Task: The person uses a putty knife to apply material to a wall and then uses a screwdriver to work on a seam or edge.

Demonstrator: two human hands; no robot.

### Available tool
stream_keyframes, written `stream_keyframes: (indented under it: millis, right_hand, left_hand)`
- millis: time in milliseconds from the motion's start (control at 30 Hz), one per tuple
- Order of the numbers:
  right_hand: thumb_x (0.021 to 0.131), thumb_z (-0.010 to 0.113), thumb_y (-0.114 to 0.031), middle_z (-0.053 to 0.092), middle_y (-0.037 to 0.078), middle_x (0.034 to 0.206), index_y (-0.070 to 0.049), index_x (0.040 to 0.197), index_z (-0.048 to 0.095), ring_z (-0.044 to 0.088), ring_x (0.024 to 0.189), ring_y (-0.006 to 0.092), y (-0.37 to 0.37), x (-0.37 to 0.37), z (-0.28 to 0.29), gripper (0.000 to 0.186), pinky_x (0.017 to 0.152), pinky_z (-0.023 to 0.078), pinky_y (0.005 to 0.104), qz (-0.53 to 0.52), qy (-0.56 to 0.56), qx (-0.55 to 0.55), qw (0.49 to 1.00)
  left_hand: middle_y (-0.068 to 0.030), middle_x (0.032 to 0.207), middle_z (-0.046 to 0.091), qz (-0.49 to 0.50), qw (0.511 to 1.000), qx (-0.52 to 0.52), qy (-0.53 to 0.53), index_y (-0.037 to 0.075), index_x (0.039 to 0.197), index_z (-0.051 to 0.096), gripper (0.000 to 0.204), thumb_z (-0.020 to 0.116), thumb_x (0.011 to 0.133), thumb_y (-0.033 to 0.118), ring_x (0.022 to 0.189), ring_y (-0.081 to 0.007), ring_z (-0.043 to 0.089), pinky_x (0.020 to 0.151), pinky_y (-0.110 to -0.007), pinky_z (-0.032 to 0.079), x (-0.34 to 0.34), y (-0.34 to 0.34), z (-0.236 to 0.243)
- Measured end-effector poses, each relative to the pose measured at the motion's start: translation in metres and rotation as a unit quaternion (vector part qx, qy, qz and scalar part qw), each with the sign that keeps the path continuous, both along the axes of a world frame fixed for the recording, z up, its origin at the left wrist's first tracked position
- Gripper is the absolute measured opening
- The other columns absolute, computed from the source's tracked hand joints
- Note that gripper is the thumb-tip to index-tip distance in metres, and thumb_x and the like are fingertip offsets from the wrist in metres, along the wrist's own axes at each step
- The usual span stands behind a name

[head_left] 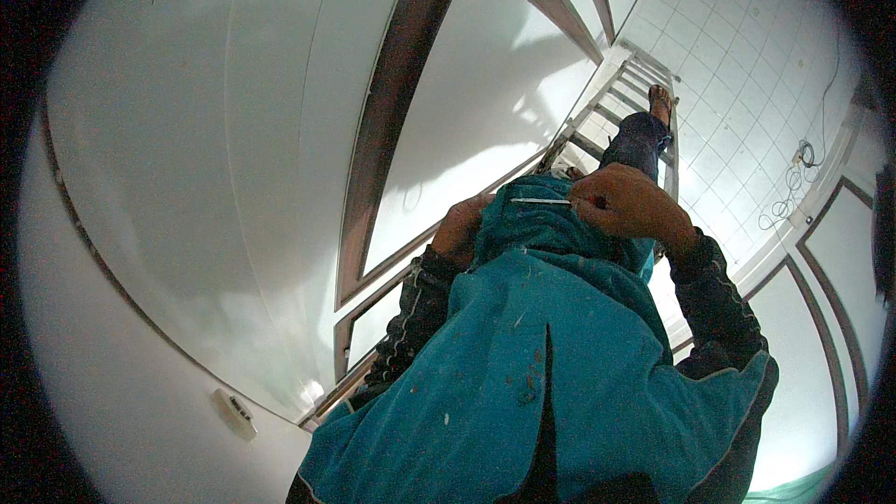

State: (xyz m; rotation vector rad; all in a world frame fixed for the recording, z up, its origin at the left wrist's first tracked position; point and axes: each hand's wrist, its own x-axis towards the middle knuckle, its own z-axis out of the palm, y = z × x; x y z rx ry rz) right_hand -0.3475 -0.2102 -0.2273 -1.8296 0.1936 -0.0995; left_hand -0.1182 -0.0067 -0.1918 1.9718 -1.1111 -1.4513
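My right hand (621, 201) is closed in front of my waist. A slim screwdriver (541, 201) sticks out of it, its thin bright shaft pointing left across my teal shirt (560, 345); a speck of red shows within the fist. My left hand (462, 229) is at the left edge of the bunched shirt front, level with the shaft's tip. Its fingers are hidden by the cloth, so I cannot tell what they hold. The shirt has paint-like specks and smears on it.
A ladder (616, 98) is below me, a bare foot (661, 105) on one of its rungs. White wall panels (476, 93) with brown trim (387, 121) rise on the left. A loose cable (807, 157) lies on the tiled floor (737, 56). A small white fitting (235, 413) is at lower left.
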Motion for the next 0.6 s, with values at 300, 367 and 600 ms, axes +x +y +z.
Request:
stream_keyframes:
  millis: [300,367,600]
  right_hand:
    - [0.084,0.05,-0.019,0.054,0.019,0.064,-0.001,0.071,0.053,0.053,0.056,0.0331,0.012,0.007,-0.007,0.022,0.058,0.043,0.0428,0.004,0.022,0.0,1.0]
    - [0.083,0.051,-0.02,0.054,0.019,0.064,-0.001,0.072,0.054,0.054,0.057,0.0336,0.018,0.01,0.0,0.023,0.059,0.044,0.0423,-0.002,0.035,-0.006,0.999]
    - [0.081,0.055,-0.024,0.061,0.019,0.073,0.0,0.075,0.059,0.061,0.07,0.0332,0.023,0.017,0.03,0.025,0.069,0.048,0.0424,0.001,0.091,0.013,0.996]
  left_hand:
    - [-0.0049,0.095,0.063,0.265,0.937,0.051,0.22,0.003,0.1,0.061,0.021,0.061,0.088,0.02,0.086,-0.0136,0.059,0.079,-0.028,0.048,-0.016,0.004,-0.003]
    - [-0.0031,0.09,0.063,0.302,0.923,0.074,0.225,0.003,0.097,0.062,0.02,0.061,0.088,0.021,0.083,-0.0118,0.057,0.076,-0.026,0.048,-0.019,-0.001,-0.001]
    - [0.0022,0.077,0.056,0.041,0.98,-0.002,-0.193,0.005,0.089,0.061,0.016,0.055,0.09,0.02,0.069,-0.0068,0.05,0.064,-0.024,0.043,-0.011,0.012,-0.021]
